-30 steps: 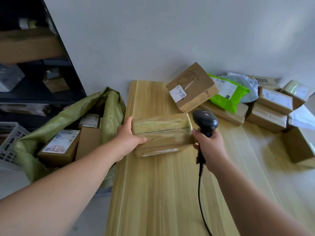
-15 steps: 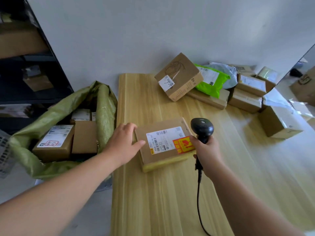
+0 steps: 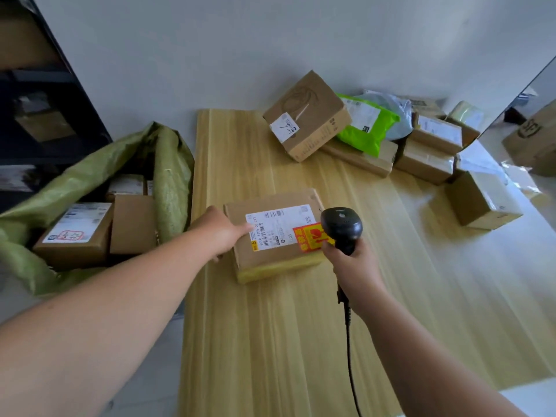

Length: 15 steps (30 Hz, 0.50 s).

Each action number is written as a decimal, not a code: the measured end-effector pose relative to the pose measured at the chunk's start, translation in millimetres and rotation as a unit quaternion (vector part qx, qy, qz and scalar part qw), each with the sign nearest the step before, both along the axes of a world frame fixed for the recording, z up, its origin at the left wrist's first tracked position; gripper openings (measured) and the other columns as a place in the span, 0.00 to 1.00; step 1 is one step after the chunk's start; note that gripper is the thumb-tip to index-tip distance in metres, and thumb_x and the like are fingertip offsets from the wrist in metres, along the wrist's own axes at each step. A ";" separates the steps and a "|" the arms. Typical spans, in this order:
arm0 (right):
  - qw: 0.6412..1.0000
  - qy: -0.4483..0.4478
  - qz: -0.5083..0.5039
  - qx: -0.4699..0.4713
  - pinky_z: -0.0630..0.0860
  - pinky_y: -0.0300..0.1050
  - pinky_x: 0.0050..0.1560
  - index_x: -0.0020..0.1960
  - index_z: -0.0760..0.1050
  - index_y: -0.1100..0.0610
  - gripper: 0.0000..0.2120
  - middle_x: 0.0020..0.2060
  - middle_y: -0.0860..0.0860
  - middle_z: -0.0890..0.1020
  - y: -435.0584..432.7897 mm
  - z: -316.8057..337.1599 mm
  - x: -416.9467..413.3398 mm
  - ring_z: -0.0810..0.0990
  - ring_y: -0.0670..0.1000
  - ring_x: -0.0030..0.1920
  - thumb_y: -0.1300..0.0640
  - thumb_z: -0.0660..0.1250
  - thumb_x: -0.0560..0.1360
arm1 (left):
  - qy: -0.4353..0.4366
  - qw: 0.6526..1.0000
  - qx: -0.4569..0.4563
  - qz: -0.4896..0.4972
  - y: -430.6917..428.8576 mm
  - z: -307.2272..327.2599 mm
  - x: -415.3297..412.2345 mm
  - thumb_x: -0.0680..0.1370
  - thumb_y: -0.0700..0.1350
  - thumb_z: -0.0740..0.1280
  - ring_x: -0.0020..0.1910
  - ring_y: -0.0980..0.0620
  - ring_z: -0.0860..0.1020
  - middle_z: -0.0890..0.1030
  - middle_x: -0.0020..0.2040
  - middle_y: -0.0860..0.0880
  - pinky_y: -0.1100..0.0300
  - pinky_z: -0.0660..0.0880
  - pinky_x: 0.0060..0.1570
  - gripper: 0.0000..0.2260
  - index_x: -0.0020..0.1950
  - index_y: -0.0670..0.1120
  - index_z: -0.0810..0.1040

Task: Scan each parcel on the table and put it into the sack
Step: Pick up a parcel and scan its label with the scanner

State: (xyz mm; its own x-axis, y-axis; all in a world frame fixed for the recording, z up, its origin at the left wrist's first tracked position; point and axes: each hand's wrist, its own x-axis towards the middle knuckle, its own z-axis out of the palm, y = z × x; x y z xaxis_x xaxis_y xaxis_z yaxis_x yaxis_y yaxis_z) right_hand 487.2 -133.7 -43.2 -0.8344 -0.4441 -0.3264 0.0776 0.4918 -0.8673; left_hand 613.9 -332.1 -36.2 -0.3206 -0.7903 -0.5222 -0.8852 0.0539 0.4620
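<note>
A parcel (image 3: 270, 236) lies label-up near the table (image 3: 270, 341)'s left edge, left hand (image 3: 221, 233) gripping its side; right hand (image 3: 352, 266), wrapped round the scanner (image 3: 341, 227), should aim squarely at the barcode (image 3: 261, 234), parcel held flat; sack (image 3: 171, 176) left.

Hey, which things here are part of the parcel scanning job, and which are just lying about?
Job: parcel, held by left hand; scanner in right hand; green sack; parcel pile waiting on the table.
Lying about: black shelving; carton beyond the table, right.
</note>
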 end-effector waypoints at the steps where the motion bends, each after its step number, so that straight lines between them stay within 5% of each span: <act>1: 1.000 -0.011 0.010 0.004 0.77 0.49 0.47 0.54 0.75 0.49 0.09 0.44 0.47 0.82 2.3 -1.2 -2.8 0.81 0.50 0.44 0.53 0.71 0.75 | -0.005 1.000 -0.011 0.002 -0.1 -0.2 -2.3 0.75 0.59 0.68 0.48 0.42 0.80 0.78 0.58 0.45 0.54 0.77 0.42 0.26 0.65 0.44 0.68; 4: 0.998 -0.043 0.052 0.011 0.77 0.50 0.44 0.52 0.76 0.54 0.07 0.43 0.53 0.84 10.5 -2.3 -10.3 0.83 0.51 0.38 0.55 0.70 0.75 | 0.011 0.996 -0.086 0.004 -3.0 2.0 -11.3 0.78 0.53 0.66 0.60 0.41 0.75 0.75 0.65 0.44 0.52 0.74 0.56 0.24 0.71 0.47 0.66; 9: 0.998 0.003 0.068 -0.004 0.74 0.43 0.41 0.53 0.75 0.49 0.09 0.44 0.46 0.82 3.0 8.4 -29.0 0.80 0.46 0.43 0.54 0.71 0.75 | 0.066 0.978 -0.163 0.109 16.8 2.6 -15.1 0.74 0.52 0.72 0.71 0.41 0.64 0.62 0.73 0.41 0.49 0.65 0.66 0.39 0.77 0.44 0.54; 12: 0.995 0.014 0.097 -0.008 0.71 0.40 0.38 0.57 0.75 0.50 0.11 0.46 0.44 0.81 -13.4 13.8 -44.3 0.79 0.43 0.44 0.52 0.70 0.76 | 0.100 0.960 -0.049 0.258 39.9 -9.0 -16.4 0.71 0.55 0.74 0.68 0.40 0.67 0.64 0.73 0.42 0.50 0.70 0.60 0.42 0.75 0.42 0.56; 15: 0.989 -0.002 0.145 -0.008 0.71 0.38 0.39 0.57 0.73 0.49 0.11 0.46 0.43 0.81 -26.1 16.6 -55.5 0.78 0.41 0.45 0.52 0.70 0.77 | 0.195 0.896 0.130 0.377 58.3 -26.3 -18.4 0.69 0.56 0.76 0.67 0.43 0.69 0.69 0.70 0.47 0.48 0.69 0.58 0.38 0.72 0.45 0.61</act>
